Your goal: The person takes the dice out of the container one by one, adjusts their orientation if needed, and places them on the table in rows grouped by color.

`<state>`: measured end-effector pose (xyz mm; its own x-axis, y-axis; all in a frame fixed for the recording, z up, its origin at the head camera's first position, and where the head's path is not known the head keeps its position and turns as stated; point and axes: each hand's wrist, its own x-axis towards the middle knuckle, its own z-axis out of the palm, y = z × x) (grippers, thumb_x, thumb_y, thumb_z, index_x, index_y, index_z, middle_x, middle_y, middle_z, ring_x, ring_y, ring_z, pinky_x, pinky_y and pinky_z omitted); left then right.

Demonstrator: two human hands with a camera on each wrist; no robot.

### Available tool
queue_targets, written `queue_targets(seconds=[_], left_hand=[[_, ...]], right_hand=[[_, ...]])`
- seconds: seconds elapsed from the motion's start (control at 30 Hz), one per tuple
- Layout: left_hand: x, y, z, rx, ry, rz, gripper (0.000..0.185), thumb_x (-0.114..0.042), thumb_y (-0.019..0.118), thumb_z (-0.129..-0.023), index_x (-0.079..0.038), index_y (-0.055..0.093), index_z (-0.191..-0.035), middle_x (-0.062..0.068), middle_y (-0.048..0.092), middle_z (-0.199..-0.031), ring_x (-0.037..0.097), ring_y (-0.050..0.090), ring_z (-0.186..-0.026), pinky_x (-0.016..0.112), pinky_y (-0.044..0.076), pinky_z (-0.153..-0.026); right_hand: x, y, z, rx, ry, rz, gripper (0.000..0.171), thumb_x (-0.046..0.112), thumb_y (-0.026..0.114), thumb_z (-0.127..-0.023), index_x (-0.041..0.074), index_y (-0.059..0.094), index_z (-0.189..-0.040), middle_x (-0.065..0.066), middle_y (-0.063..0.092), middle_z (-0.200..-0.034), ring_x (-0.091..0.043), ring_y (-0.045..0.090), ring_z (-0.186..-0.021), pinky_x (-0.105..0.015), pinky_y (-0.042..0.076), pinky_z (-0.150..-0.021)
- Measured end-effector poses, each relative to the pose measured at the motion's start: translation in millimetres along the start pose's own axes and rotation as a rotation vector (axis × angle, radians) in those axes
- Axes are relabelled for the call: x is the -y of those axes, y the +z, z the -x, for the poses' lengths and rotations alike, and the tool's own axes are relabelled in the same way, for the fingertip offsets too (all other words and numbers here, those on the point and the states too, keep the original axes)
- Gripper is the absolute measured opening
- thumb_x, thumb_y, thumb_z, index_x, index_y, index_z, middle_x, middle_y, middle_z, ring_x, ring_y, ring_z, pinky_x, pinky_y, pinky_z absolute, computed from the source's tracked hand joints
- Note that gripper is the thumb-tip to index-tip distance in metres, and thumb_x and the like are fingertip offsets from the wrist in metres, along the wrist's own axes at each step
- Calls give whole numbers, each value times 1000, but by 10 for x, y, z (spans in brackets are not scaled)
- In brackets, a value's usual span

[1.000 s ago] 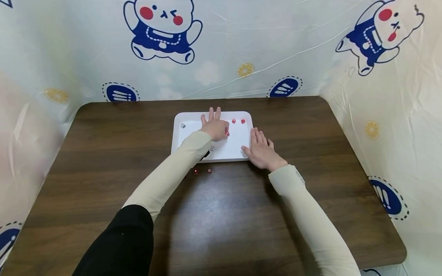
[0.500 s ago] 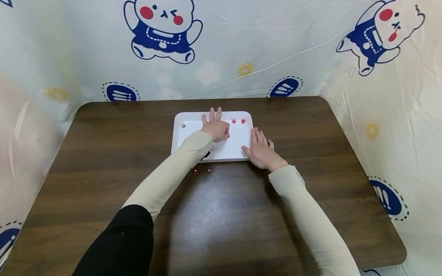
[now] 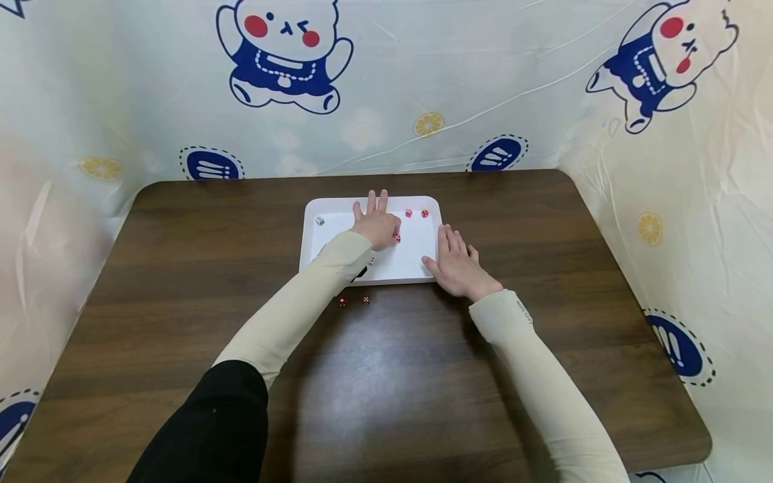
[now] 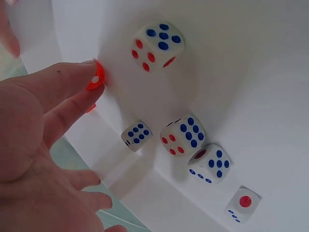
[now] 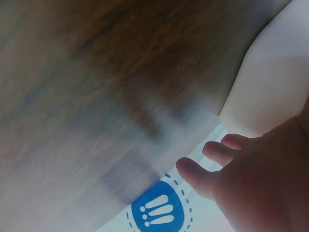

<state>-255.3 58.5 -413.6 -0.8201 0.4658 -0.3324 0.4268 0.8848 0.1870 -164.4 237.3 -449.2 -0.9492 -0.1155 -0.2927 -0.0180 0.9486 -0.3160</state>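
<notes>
A white tray [image 3: 417, 265] lies mid-table. My left hand [image 3: 390, 232] reaches over it, and thumb and forefinger pinch a small red die [image 3: 396, 236], seen at the fingertips [image 4: 72, 77] in the left wrist view as a red die [image 4: 95, 80]. Several white dice [image 4: 183, 137] with blue and red pips sit on the tray floor [image 4: 260, 72] beside that hand. My right hand [image 3: 457, 258] lies flat on the table against the tray's right front corner, fingers straight, holding nothing; in the right wrist view the right hand [image 5: 241, 179] is close to the tray [image 5: 275, 72].
Two red dice [image 3: 417, 213] rest at the tray's far right, a white die [image 3: 320, 220] at its far left. Two more red dice [image 3: 353, 300] lie on the brown table [image 3: 181, 268] just in front of the tray. Printed curtains [image 3: 423, 87] wall in the table.
</notes>
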Motion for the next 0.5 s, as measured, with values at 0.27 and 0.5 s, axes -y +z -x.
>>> queue_targets(seconds=[0.27, 0.5], left_hand=[[26, -1, -5, -2, 0, 16, 7, -22, 62, -92, -16, 66, -93, 16, -8, -163, 39, -15, -148, 66, -3, -114], [36, -14, 11, -14, 38, -10, 12, -26, 64, -92, -15, 67, -91, 15, -5, -163, 38, -15, -149, 64, -2, -115]], right_hand=[[6, 1, -5, 0, 1, -1, 83, 52, 31, -101, 4, -11, -154, -14, -7, -163, -34, -1, -151, -61, 9, -116], [15, -17, 12, 7, 0, -4, 83, 51, 32, -101, 4, -11, -154, -15, -8, -163, -35, -2, -151, -62, 8, -116]])
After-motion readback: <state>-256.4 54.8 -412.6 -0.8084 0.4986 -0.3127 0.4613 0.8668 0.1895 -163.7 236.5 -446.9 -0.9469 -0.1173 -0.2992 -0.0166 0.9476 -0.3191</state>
